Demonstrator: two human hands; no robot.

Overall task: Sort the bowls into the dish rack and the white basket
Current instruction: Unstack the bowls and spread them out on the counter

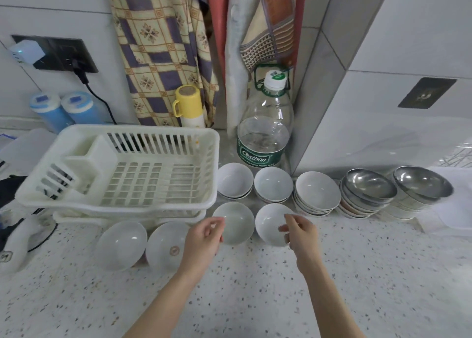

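Note:
A white plastic dish rack [143,205] stands on the counter at the left with nothing in it. In front of it lie two white bowls [122,243], one with a red mark [166,243]. My left hand [204,235] hovers with loosely curled fingers at the left rim of a white bowl [237,225]. My right hand [298,233] hovers over the right rim of another white bowl [270,225], thumb and fingers apart. Behind stand three short stacks of white bowls [318,192] and two stacks topped with steel bowls [367,187]. A white basket [457,217] shows partly at the right edge.
A large water bottle [265,133] stands behind the bowl stacks beside a tiled pillar. A yellow-capped flask [190,107] and two blue canisters [63,110] sit behind the rack. A white appliance and cable lie at the left edge. Speckled counter stretches toward me.

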